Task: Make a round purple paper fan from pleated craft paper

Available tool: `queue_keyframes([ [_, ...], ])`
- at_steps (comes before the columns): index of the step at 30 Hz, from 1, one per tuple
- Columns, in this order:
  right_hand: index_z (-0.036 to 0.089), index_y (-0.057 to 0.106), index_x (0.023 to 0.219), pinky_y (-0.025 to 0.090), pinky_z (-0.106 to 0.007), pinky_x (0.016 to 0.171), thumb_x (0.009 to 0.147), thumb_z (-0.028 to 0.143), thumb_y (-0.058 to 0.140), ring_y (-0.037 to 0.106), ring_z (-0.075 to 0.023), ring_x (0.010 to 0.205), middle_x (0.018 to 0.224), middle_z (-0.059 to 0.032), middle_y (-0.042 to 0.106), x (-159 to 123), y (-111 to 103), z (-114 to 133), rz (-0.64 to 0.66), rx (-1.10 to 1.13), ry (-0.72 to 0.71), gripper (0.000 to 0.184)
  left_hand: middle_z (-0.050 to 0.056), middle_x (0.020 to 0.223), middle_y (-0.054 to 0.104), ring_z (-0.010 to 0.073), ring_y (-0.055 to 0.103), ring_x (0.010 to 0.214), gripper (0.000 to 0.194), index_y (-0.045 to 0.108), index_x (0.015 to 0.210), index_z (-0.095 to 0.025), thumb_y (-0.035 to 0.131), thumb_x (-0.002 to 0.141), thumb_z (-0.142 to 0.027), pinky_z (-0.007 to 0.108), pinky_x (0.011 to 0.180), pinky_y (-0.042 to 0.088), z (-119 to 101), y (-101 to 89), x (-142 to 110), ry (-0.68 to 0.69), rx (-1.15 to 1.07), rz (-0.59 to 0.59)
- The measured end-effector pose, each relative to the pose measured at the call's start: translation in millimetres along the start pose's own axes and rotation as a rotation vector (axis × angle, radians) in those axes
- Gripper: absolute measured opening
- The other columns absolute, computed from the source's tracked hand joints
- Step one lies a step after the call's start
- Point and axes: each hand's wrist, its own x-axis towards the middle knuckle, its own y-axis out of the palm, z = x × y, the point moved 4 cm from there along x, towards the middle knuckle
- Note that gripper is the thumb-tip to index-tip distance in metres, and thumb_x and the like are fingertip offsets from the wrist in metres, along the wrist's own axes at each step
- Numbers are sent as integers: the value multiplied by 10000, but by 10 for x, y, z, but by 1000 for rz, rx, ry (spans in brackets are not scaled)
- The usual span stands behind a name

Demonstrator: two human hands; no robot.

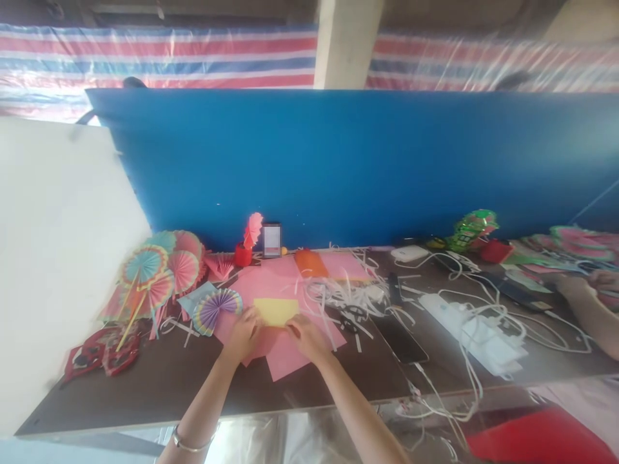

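A rectangle of yellow paper [276,310] lies over sheets of pink paper [285,361] on the table. My left hand [245,332] has its fingers bent at the paper's lower left corner. At the lower right corner, my right hand [304,335] pinches the near edge. Close to my left hand rests a purple pleated paper fan [217,310] with a coloured rim. An orange paper piece [311,263] lies farther back on the pink sheets. White paper strips [355,293] are heaped to the right, with black-handled scissors [352,317] among them.
Several pleated fans [155,267] stand at the left above red packets [101,351]. A propped phone [271,240] leans near the blue partition [309,167]. To the right are a black phone [401,338], a white power strip [474,335], tangled cables and another person's hand [575,290].
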Motion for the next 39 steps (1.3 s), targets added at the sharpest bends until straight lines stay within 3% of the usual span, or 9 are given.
queue_keyframes([
  [3,197,600,805,436,-281,709,834,137,485,568,-173,808,829,-33,615,-4,-6,-2,-1,3,18,133,105,1177,535,233,438,1156,315,543,1118,-178,474,819,-252,429,970,378,-96,-18,-8,86,-16,21],
  [5,197,598,804,436,-280,717,833,130,482,564,-172,817,836,-31,614,-8,-5,-1,9,10,25,137,100,1148,556,237,466,1116,329,560,1089,-181,543,763,-218,416,947,397,-168,-12,-7,122,-43,98],
  [10,202,591,794,435,-278,712,833,120,471,558,-172,816,832,-29,600,-12,-10,12,48,0,43,150,90,995,616,198,541,938,264,622,963,-165,449,780,-88,358,837,446,-224,-26,19,25,-110,220],
  [20,208,602,811,431,-275,718,868,211,479,556,-172,839,869,-34,593,-1,-62,4,124,27,58,136,77,957,615,185,531,919,214,635,876,-167,432,817,-136,344,832,427,-116,-26,7,-67,-266,115],
  [26,192,642,834,425,-291,772,865,175,458,563,-176,857,876,-54,606,246,-40,-60,296,-61,-22,187,63,857,605,182,531,842,240,609,811,-159,394,763,-63,315,777,416,-169,-116,210,-24,-67,290],
  [30,194,646,843,426,-320,804,878,183,444,555,-180,875,883,-52,606,396,-54,-84,235,-78,-90,204,73,843,605,188,546,796,213,604,792,-151,399,778,-96,304,707,422,-138,-171,365,-57,57,309],
  [35,217,639,825,438,-312,785,865,198,467,550,-174,869,888,-35,604,308,-87,-117,185,-8,-58,178,70,970,634,172,551,926,330,642,904,-160,393,738,-21,301,827,428,23,-144,298,1,-177,235],
  [39,217,630,847,431,-319,795,859,203,455,547,-178,886,917,-37,599,258,-94,-122,180,75,0,176,72,998,640,179,564,933,285,662,884,-167,432,753,-59,327,860,435,126,-122,237,-28,-243,205],
])
